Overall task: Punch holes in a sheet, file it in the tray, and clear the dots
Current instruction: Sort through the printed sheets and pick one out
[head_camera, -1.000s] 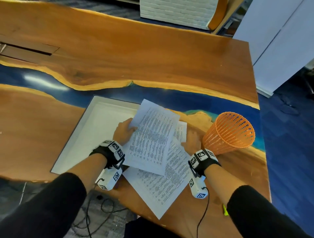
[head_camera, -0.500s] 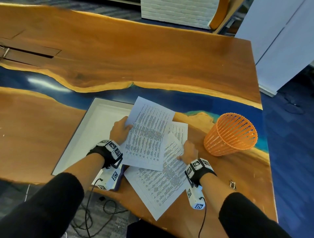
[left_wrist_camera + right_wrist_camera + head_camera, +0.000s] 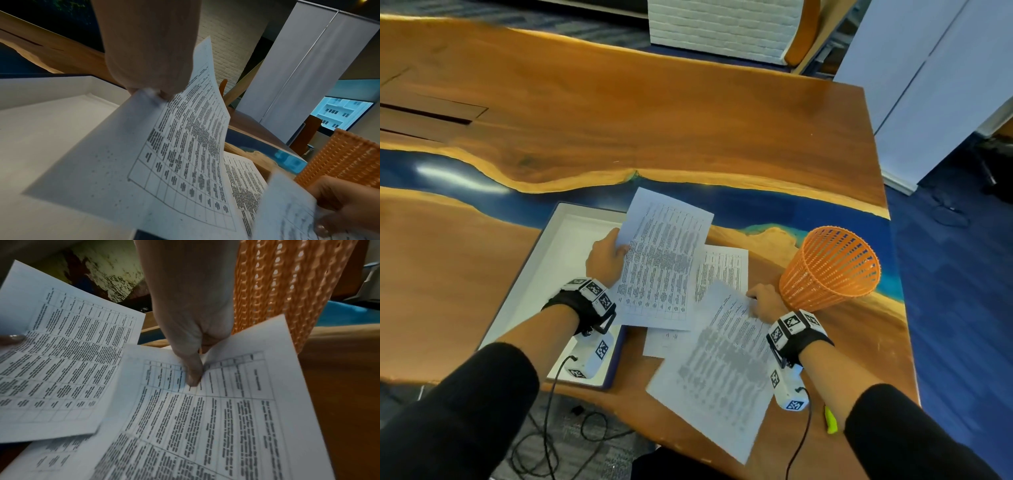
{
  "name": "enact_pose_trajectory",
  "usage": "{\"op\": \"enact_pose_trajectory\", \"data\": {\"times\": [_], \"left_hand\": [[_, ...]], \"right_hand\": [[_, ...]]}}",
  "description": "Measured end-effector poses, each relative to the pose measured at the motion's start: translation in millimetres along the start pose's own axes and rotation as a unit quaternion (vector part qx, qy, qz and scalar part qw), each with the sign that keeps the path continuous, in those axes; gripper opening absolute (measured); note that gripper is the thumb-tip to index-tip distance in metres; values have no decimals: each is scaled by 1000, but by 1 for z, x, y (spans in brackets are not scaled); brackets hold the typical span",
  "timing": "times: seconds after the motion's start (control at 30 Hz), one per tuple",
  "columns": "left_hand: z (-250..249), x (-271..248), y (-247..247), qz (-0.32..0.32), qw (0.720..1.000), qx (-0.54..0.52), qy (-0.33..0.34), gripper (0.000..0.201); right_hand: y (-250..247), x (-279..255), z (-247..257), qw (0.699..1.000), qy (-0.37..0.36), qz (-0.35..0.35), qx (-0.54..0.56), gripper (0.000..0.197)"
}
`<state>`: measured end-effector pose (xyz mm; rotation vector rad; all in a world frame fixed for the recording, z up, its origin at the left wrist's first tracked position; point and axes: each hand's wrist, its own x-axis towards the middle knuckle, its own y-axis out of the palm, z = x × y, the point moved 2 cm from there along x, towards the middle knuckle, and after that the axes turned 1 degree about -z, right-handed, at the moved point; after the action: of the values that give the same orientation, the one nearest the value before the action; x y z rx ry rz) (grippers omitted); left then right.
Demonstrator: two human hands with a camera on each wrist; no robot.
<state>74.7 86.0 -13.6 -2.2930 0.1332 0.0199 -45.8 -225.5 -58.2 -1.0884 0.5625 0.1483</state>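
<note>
Sorting stage only: left hand (image 3: 604,262) pinches one printed sheet (image 3: 666,260) over white tray's (image 3: 571,214) right edge; right hand (image 3: 765,303) pinches another sheet (image 3: 719,370) beside orange basket (image 3: 828,269). No punch visible; punching, filing, dot-clearing apparently remain.

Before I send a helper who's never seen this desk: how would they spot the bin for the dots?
Find the blue resin strip crossing the wooden table. By its right end stands an orange basket, beside the right hand; it alone is slatted, round and orange.
</note>
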Motion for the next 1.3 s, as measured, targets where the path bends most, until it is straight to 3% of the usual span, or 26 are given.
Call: {"op": "enact_pose_trajectory", "data": {"times": [0.13, 0.3, 0.47, 0.57, 0.67, 0.83, 0.97, 1.13, 1.3], "left_hand": [[-5, 1, -9, -33, 999, -6, -24, 31], [-10, -7, -4, -2, 998, -69, 4, 33], [-25, -21, 13, 41, 987, -140, 69, 35], [-35, -28, 22, 63, 980, -175, 65, 30], [-38, -31, 28, 96, 970, -218, 55, 24], [-43, -37, 30, 139, 950, -275, 43, 27], [-51, -42, 33, 162, 917, -364, -24, 42], [-59, -43, 31, 99, 929, -355, 25, 35], [-54, -34, 24, 58, 930, -362, 16, 34]], "right_hand": [[-10, -6, -1, 999, -46, 9, 10, 20], [-35, -12, 24, 974, -163, 5, 159, 20], [-77, 5, 59, 960, -207, -143, 120, 24], [-106, 7, 78, 952, -219, -196, 91, 31], [-122, 10, 88, 956, -226, -166, 90, 24], [-129, 13, 93, 965, -181, -166, 86, 34], [-125, 14, 93, 954, -168, -191, 158, 45], [-124, 10, 98, 944, -197, -206, 164, 16], [-134, 5, 78, 942, -170, -217, 194, 60]]}}
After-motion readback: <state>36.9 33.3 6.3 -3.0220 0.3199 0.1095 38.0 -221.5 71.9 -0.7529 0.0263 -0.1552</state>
